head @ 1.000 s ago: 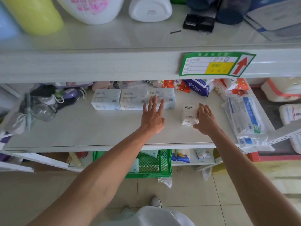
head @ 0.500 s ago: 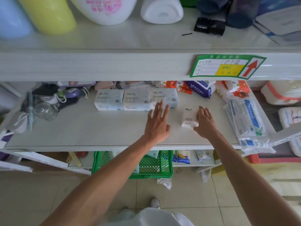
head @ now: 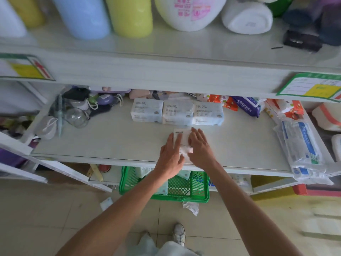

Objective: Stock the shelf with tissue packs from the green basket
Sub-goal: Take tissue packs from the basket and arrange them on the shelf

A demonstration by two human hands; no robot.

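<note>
A small white tissue pack (head: 181,137) lies on the middle shelf (head: 114,143), in front of a row of three larger pale tissue packs (head: 176,113). My left hand (head: 170,157) presses against the small pack's left side and my right hand (head: 200,148) against its right side, fingers stretched flat. Below the shelf edge on the floor stands the green basket (head: 191,189) with a few tissue packs inside, partly hidden by my left forearm.
Left end of the shelf holds a glass jar (head: 76,117), brushes and dark items. Orange and purple packets (head: 245,106) lie at the back right, a long plastic-wrapped bundle (head: 302,146) at the right edge. Bottles and a towel roll (head: 247,17) fill the upper shelf. Paper scraps lie on the tiled floor.
My left hand left the larger pack and moved right to the small pack. Both hands now hold it between them, and it sits further left, in front of the row. The view shifted right.
</note>
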